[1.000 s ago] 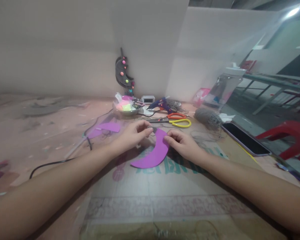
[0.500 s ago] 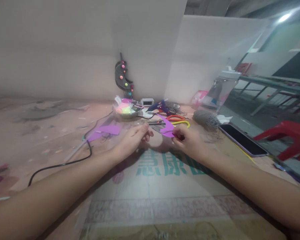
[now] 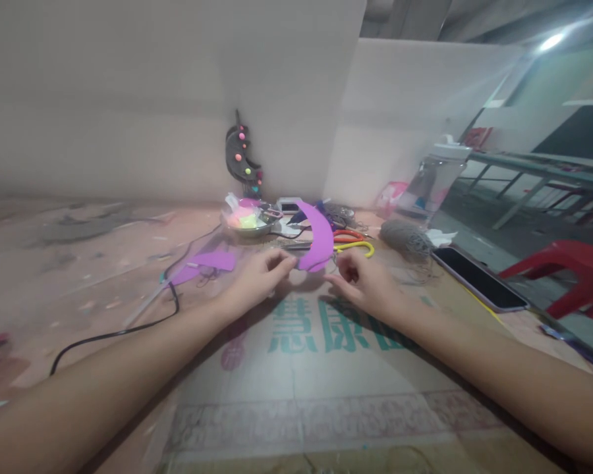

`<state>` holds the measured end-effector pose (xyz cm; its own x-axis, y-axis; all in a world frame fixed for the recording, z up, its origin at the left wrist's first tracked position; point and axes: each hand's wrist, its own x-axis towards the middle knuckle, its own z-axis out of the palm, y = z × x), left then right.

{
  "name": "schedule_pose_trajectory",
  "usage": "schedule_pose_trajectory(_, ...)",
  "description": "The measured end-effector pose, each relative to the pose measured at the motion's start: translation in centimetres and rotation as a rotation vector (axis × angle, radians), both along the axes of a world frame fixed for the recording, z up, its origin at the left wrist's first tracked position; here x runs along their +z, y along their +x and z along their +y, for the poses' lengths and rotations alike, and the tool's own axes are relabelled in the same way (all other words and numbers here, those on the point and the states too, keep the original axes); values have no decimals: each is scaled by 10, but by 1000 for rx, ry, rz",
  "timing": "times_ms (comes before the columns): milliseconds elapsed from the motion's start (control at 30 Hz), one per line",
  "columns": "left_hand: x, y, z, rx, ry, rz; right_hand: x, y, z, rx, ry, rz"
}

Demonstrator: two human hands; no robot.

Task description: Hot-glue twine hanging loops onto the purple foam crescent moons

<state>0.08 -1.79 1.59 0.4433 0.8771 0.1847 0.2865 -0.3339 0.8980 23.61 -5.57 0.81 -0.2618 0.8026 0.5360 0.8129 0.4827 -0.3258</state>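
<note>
Between my hands stands a purple crescent-shaped cutout (image 3: 321,237), its surface smooth like foam or paper. My left hand (image 3: 264,273) pinches its lower left end between thumb and fingers. A thin grey yarn strand (image 3: 319,265) crosses the lower edge of the cutout; whether either hand grips it I cannot tell. Close to the cutout's right side is my right hand (image 3: 360,280), with thumb and curled forefinger apart. Behind the cutout lie scissors with yellow and orange handles (image 3: 360,245), partly hidden by it.
Leaning on the wall is a dark crescent with coloured pompoms (image 3: 238,155). A bowl (image 3: 252,230), glue gun (image 3: 299,214), grey yarn ball (image 3: 405,237), bottle (image 3: 437,178) and phone (image 3: 479,278) stand around. Purple scraps (image 3: 205,263) and a black cord (image 3: 113,334) lie left, cardboard (image 3: 296,375) in front.
The purple cutout has passed from my right hand to my left and turned, showing its full crescent. My right thumb and forefinger have parted from it.
</note>
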Motion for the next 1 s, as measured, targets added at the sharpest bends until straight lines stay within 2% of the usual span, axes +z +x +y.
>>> schedule_pose_trajectory(100, -2, -6, 9, 84, 85, -7, 1, 3, 8, -5, -36, 279)
schedule_pose_trajectory(200, -7, -10, 17, 129, 117, -51, 0, 3, 14, 60, -202, 424)
schedule_pose_trajectory(300, -10, -9, 19, 115, 159, -78, -2, -3, 11, 136, -383, 361)
schedule_pose_trajectory(433, -2, -11, 20, 163, 202, -131, 2, -14, -7, 265, -460, 213)
schedule_pose_trajectory(533, 8, -16, 24, 222, 222, -149, 14, -18, -19, 276, -406, 179)
schedule_pose_trajectory(633, 19, -21, 25, 224, 240, -119, 28, -10, -14, 132, -207, 223)
schedule_pose_trajectory(733, 29, -22, 22, 207, 272, -71, 35, 12, 7, -17, -130, 237)
schedule_pose_trajectory(867, 47, -23, 11, 191, 291, -85, 27, 46, 37, -144, -142, 163)
schedule_pose_trajectory(1000, 65, -28, 1, 207, 263, -252, 12, 60, 50, -81, -110, -15)
